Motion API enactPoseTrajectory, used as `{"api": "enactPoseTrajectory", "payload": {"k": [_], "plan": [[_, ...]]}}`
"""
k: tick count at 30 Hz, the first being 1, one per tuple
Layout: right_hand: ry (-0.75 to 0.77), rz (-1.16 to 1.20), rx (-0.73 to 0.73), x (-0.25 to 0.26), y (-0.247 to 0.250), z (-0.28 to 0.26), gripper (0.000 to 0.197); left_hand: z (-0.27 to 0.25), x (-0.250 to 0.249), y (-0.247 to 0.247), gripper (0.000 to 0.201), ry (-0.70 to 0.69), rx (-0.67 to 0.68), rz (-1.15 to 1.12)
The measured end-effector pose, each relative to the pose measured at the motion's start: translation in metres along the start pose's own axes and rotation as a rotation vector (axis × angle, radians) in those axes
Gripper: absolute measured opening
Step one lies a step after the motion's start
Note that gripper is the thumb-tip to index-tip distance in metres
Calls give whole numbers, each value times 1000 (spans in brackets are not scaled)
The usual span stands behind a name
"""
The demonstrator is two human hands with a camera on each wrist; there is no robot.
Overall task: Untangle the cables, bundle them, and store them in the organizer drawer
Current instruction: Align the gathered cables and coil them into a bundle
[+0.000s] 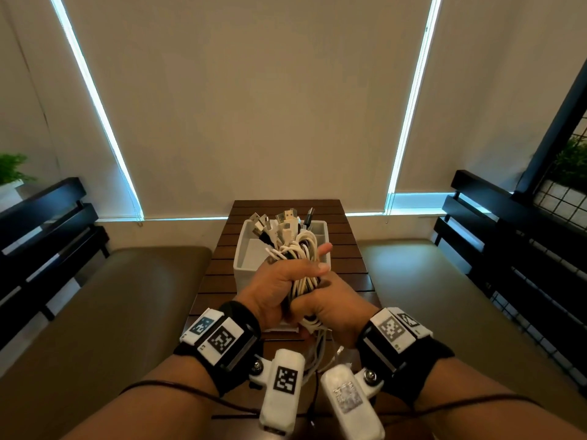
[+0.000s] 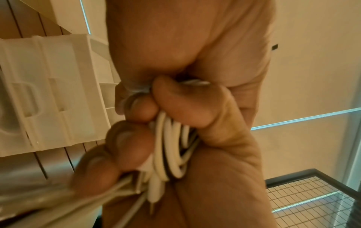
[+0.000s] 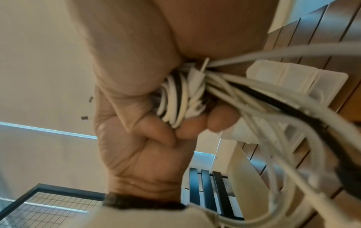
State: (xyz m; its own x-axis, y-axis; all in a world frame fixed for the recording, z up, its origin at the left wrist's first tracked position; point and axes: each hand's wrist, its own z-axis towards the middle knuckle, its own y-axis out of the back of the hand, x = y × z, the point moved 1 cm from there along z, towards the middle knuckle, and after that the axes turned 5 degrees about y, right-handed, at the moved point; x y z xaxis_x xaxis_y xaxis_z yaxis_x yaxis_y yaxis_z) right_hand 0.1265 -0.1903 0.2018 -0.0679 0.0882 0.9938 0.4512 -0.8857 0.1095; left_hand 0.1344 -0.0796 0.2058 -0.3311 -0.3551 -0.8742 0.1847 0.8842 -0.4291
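A bundle of white and black cables [image 1: 304, 249] stands upright between both hands, its USB plugs [image 1: 286, 217] sticking out at the top. My left hand [image 1: 273, 281] grips the bundle's middle, with the thumb lying across it. Just below, my right hand [image 1: 333, 309] is curled round the lower part, and loose ends hang beneath it. The hands hover over a white organizer drawer [image 1: 251, 252] on the wooden slatted table [image 1: 219, 268]. In the left wrist view, fingers wrap the coiled cables [image 2: 171, 146]. The right wrist view shows the coils [image 3: 175, 98] and trailing strands [image 3: 273, 100].
Olive cushioned benches [image 1: 127, 296] with black slatted backs flank the narrow table on both sides. A wire grid panel [image 1: 559, 198] with a plant stands at the right, and another plant [image 1: 12, 169] at the far left. Drawn window blinds fill the wall ahead.
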Motion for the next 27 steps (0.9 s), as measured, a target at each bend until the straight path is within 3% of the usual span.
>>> {"api": "enactPoseTrajectory", "payload": {"k": [4,7,9,10,11,12,13,15,16,20,24,27], "plan": [[10,-34,-97,0,-2,-3,22,-1,2,-1,60,-13,-13,-6],[-22,-103,-186,1,-1,0,25,-7,5,-10,59,-83,-152,-1],[-172,-464,-250,4,-18,0,14,-11,11,-20,62,-121,-264,12],[-330,-672,-176,17,-23,-1,19,-13,13,-26,63,-131,-302,15],[-305,-910,-134,14,-30,0,29,-12,14,-30,60,-140,-348,6],[-283,-955,-161,16,-42,5,33,-11,15,-33,56,-145,-395,-19],[-99,-1076,-195,9,-35,4,27,-9,14,-33,52,-136,-443,-55],[-7,-878,-311,18,-9,0,20,-4,10,-33,41,-106,-494,-116],[1,-886,-317,20,-6,0,22,-3,8,-31,35,-98,-511,-129],[103,-867,-166,10,-11,4,26,-4,5,-21,29,-50,-489,-110],[58,-569,29,7,2,-1,86,-4,0,-10,33,-52,-455,-140],[103,-454,4,5,2,-3,89,-1,-3,-5,34,-61,-418,-183]]}}
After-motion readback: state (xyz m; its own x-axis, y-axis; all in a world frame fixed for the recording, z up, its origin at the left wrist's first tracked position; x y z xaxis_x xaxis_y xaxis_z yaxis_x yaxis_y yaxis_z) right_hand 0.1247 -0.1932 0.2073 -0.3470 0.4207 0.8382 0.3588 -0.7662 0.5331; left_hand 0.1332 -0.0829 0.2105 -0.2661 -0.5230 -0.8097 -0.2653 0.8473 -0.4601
